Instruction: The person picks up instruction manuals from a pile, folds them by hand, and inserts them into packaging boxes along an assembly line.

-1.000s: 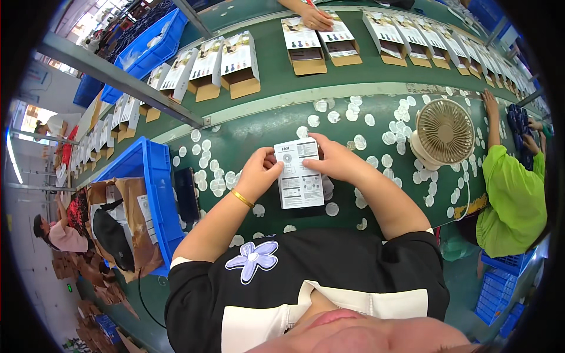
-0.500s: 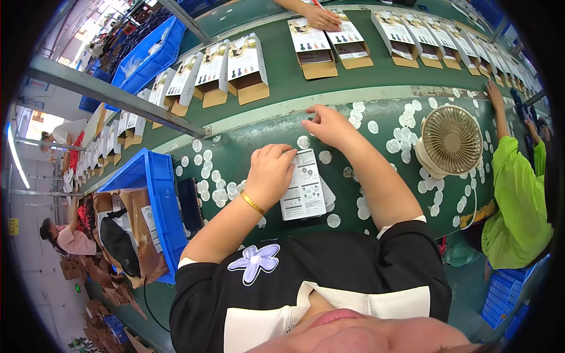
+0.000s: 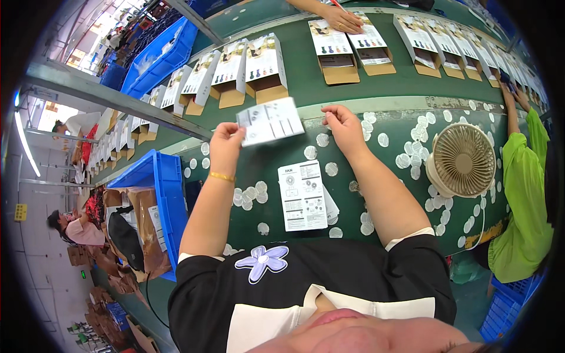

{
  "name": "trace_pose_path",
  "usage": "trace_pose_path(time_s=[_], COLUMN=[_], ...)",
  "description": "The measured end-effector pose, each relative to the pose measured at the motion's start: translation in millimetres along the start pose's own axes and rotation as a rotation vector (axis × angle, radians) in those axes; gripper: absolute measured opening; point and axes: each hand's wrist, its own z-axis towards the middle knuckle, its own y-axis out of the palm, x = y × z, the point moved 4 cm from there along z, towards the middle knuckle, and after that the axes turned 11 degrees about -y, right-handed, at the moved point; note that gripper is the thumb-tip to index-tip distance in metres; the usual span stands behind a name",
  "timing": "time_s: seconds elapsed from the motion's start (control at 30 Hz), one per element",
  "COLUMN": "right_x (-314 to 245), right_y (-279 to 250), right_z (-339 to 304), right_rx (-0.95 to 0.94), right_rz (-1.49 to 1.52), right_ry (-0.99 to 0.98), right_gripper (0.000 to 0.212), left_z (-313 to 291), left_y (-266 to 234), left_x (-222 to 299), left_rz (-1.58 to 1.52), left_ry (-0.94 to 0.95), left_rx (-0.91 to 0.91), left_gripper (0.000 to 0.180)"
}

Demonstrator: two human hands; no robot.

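Note:
My left hand (image 3: 227,142) pinches the edge of a printed instruction leaflet (image 3: 276,123), held above the green table toward the conveyor. A stack of similar leaflets (image 3: 303,203) lies in front of me, its lower sheets fanned out to the right. My right hand (image 3: 346,128) hovers beyond the stack, to its right, with thumb and forefinger slightly apart and nothing visible between them. Round white stickers (image 3: 322,140) lie on the table near both hands. Across the conveyor, the closest open cartons (image 3: 266,62) have their flaps toward me.
A beige fan (image 3: 464,157) stands at the right, its cable hanging nearby. At the left is a blue crate (image 3: 168,200) with brown paper; a metal bar (image 3: 118,97) crosses above. Another person's hand (image 3: 344,22) touches cartons opposite; a green-sleeved person (image 3: 518,194) is at the right.
My left hand has left the stack with a leaflet and moved up and left toward the cartons. My right hand stays nearby, its fingers slightly more curled. The view has shifted slightly.

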Motion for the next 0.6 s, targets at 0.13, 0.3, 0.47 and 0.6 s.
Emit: trace_pose_path(time_s=[0.13,0.3,0.47,0.6], right_x=[3.1,8.0,3.8,8.4], right_y=[1.0,-1.7,3.0,0.3], right_z=[2.1,1.5,-0.6,-0.9], right_rx=[-0.014,-0.034,-0.053,-0.055], right_rz=[0.021,0.002,-0.052,-0.051], right_ry=[0.018,0.015,0.014,0.027], right_gripper=[0.018,0.018,0.019,0.019], left_z=[37.1,57.9,91.6,100.8], left_y=[3.2,40.2,79.7,110.1], left_x=[-30.4,-40.4,-37.0,-7.1], left_rz=[-0.547,-0.712,-0.873,-0.628], left_ry=[-0.275,-0.298,-0.302,-0.329], left_rx=[-0.001,-0.011,-0.186,-0.217], left_gripper=[0.022,0.025,0.018,0.017])
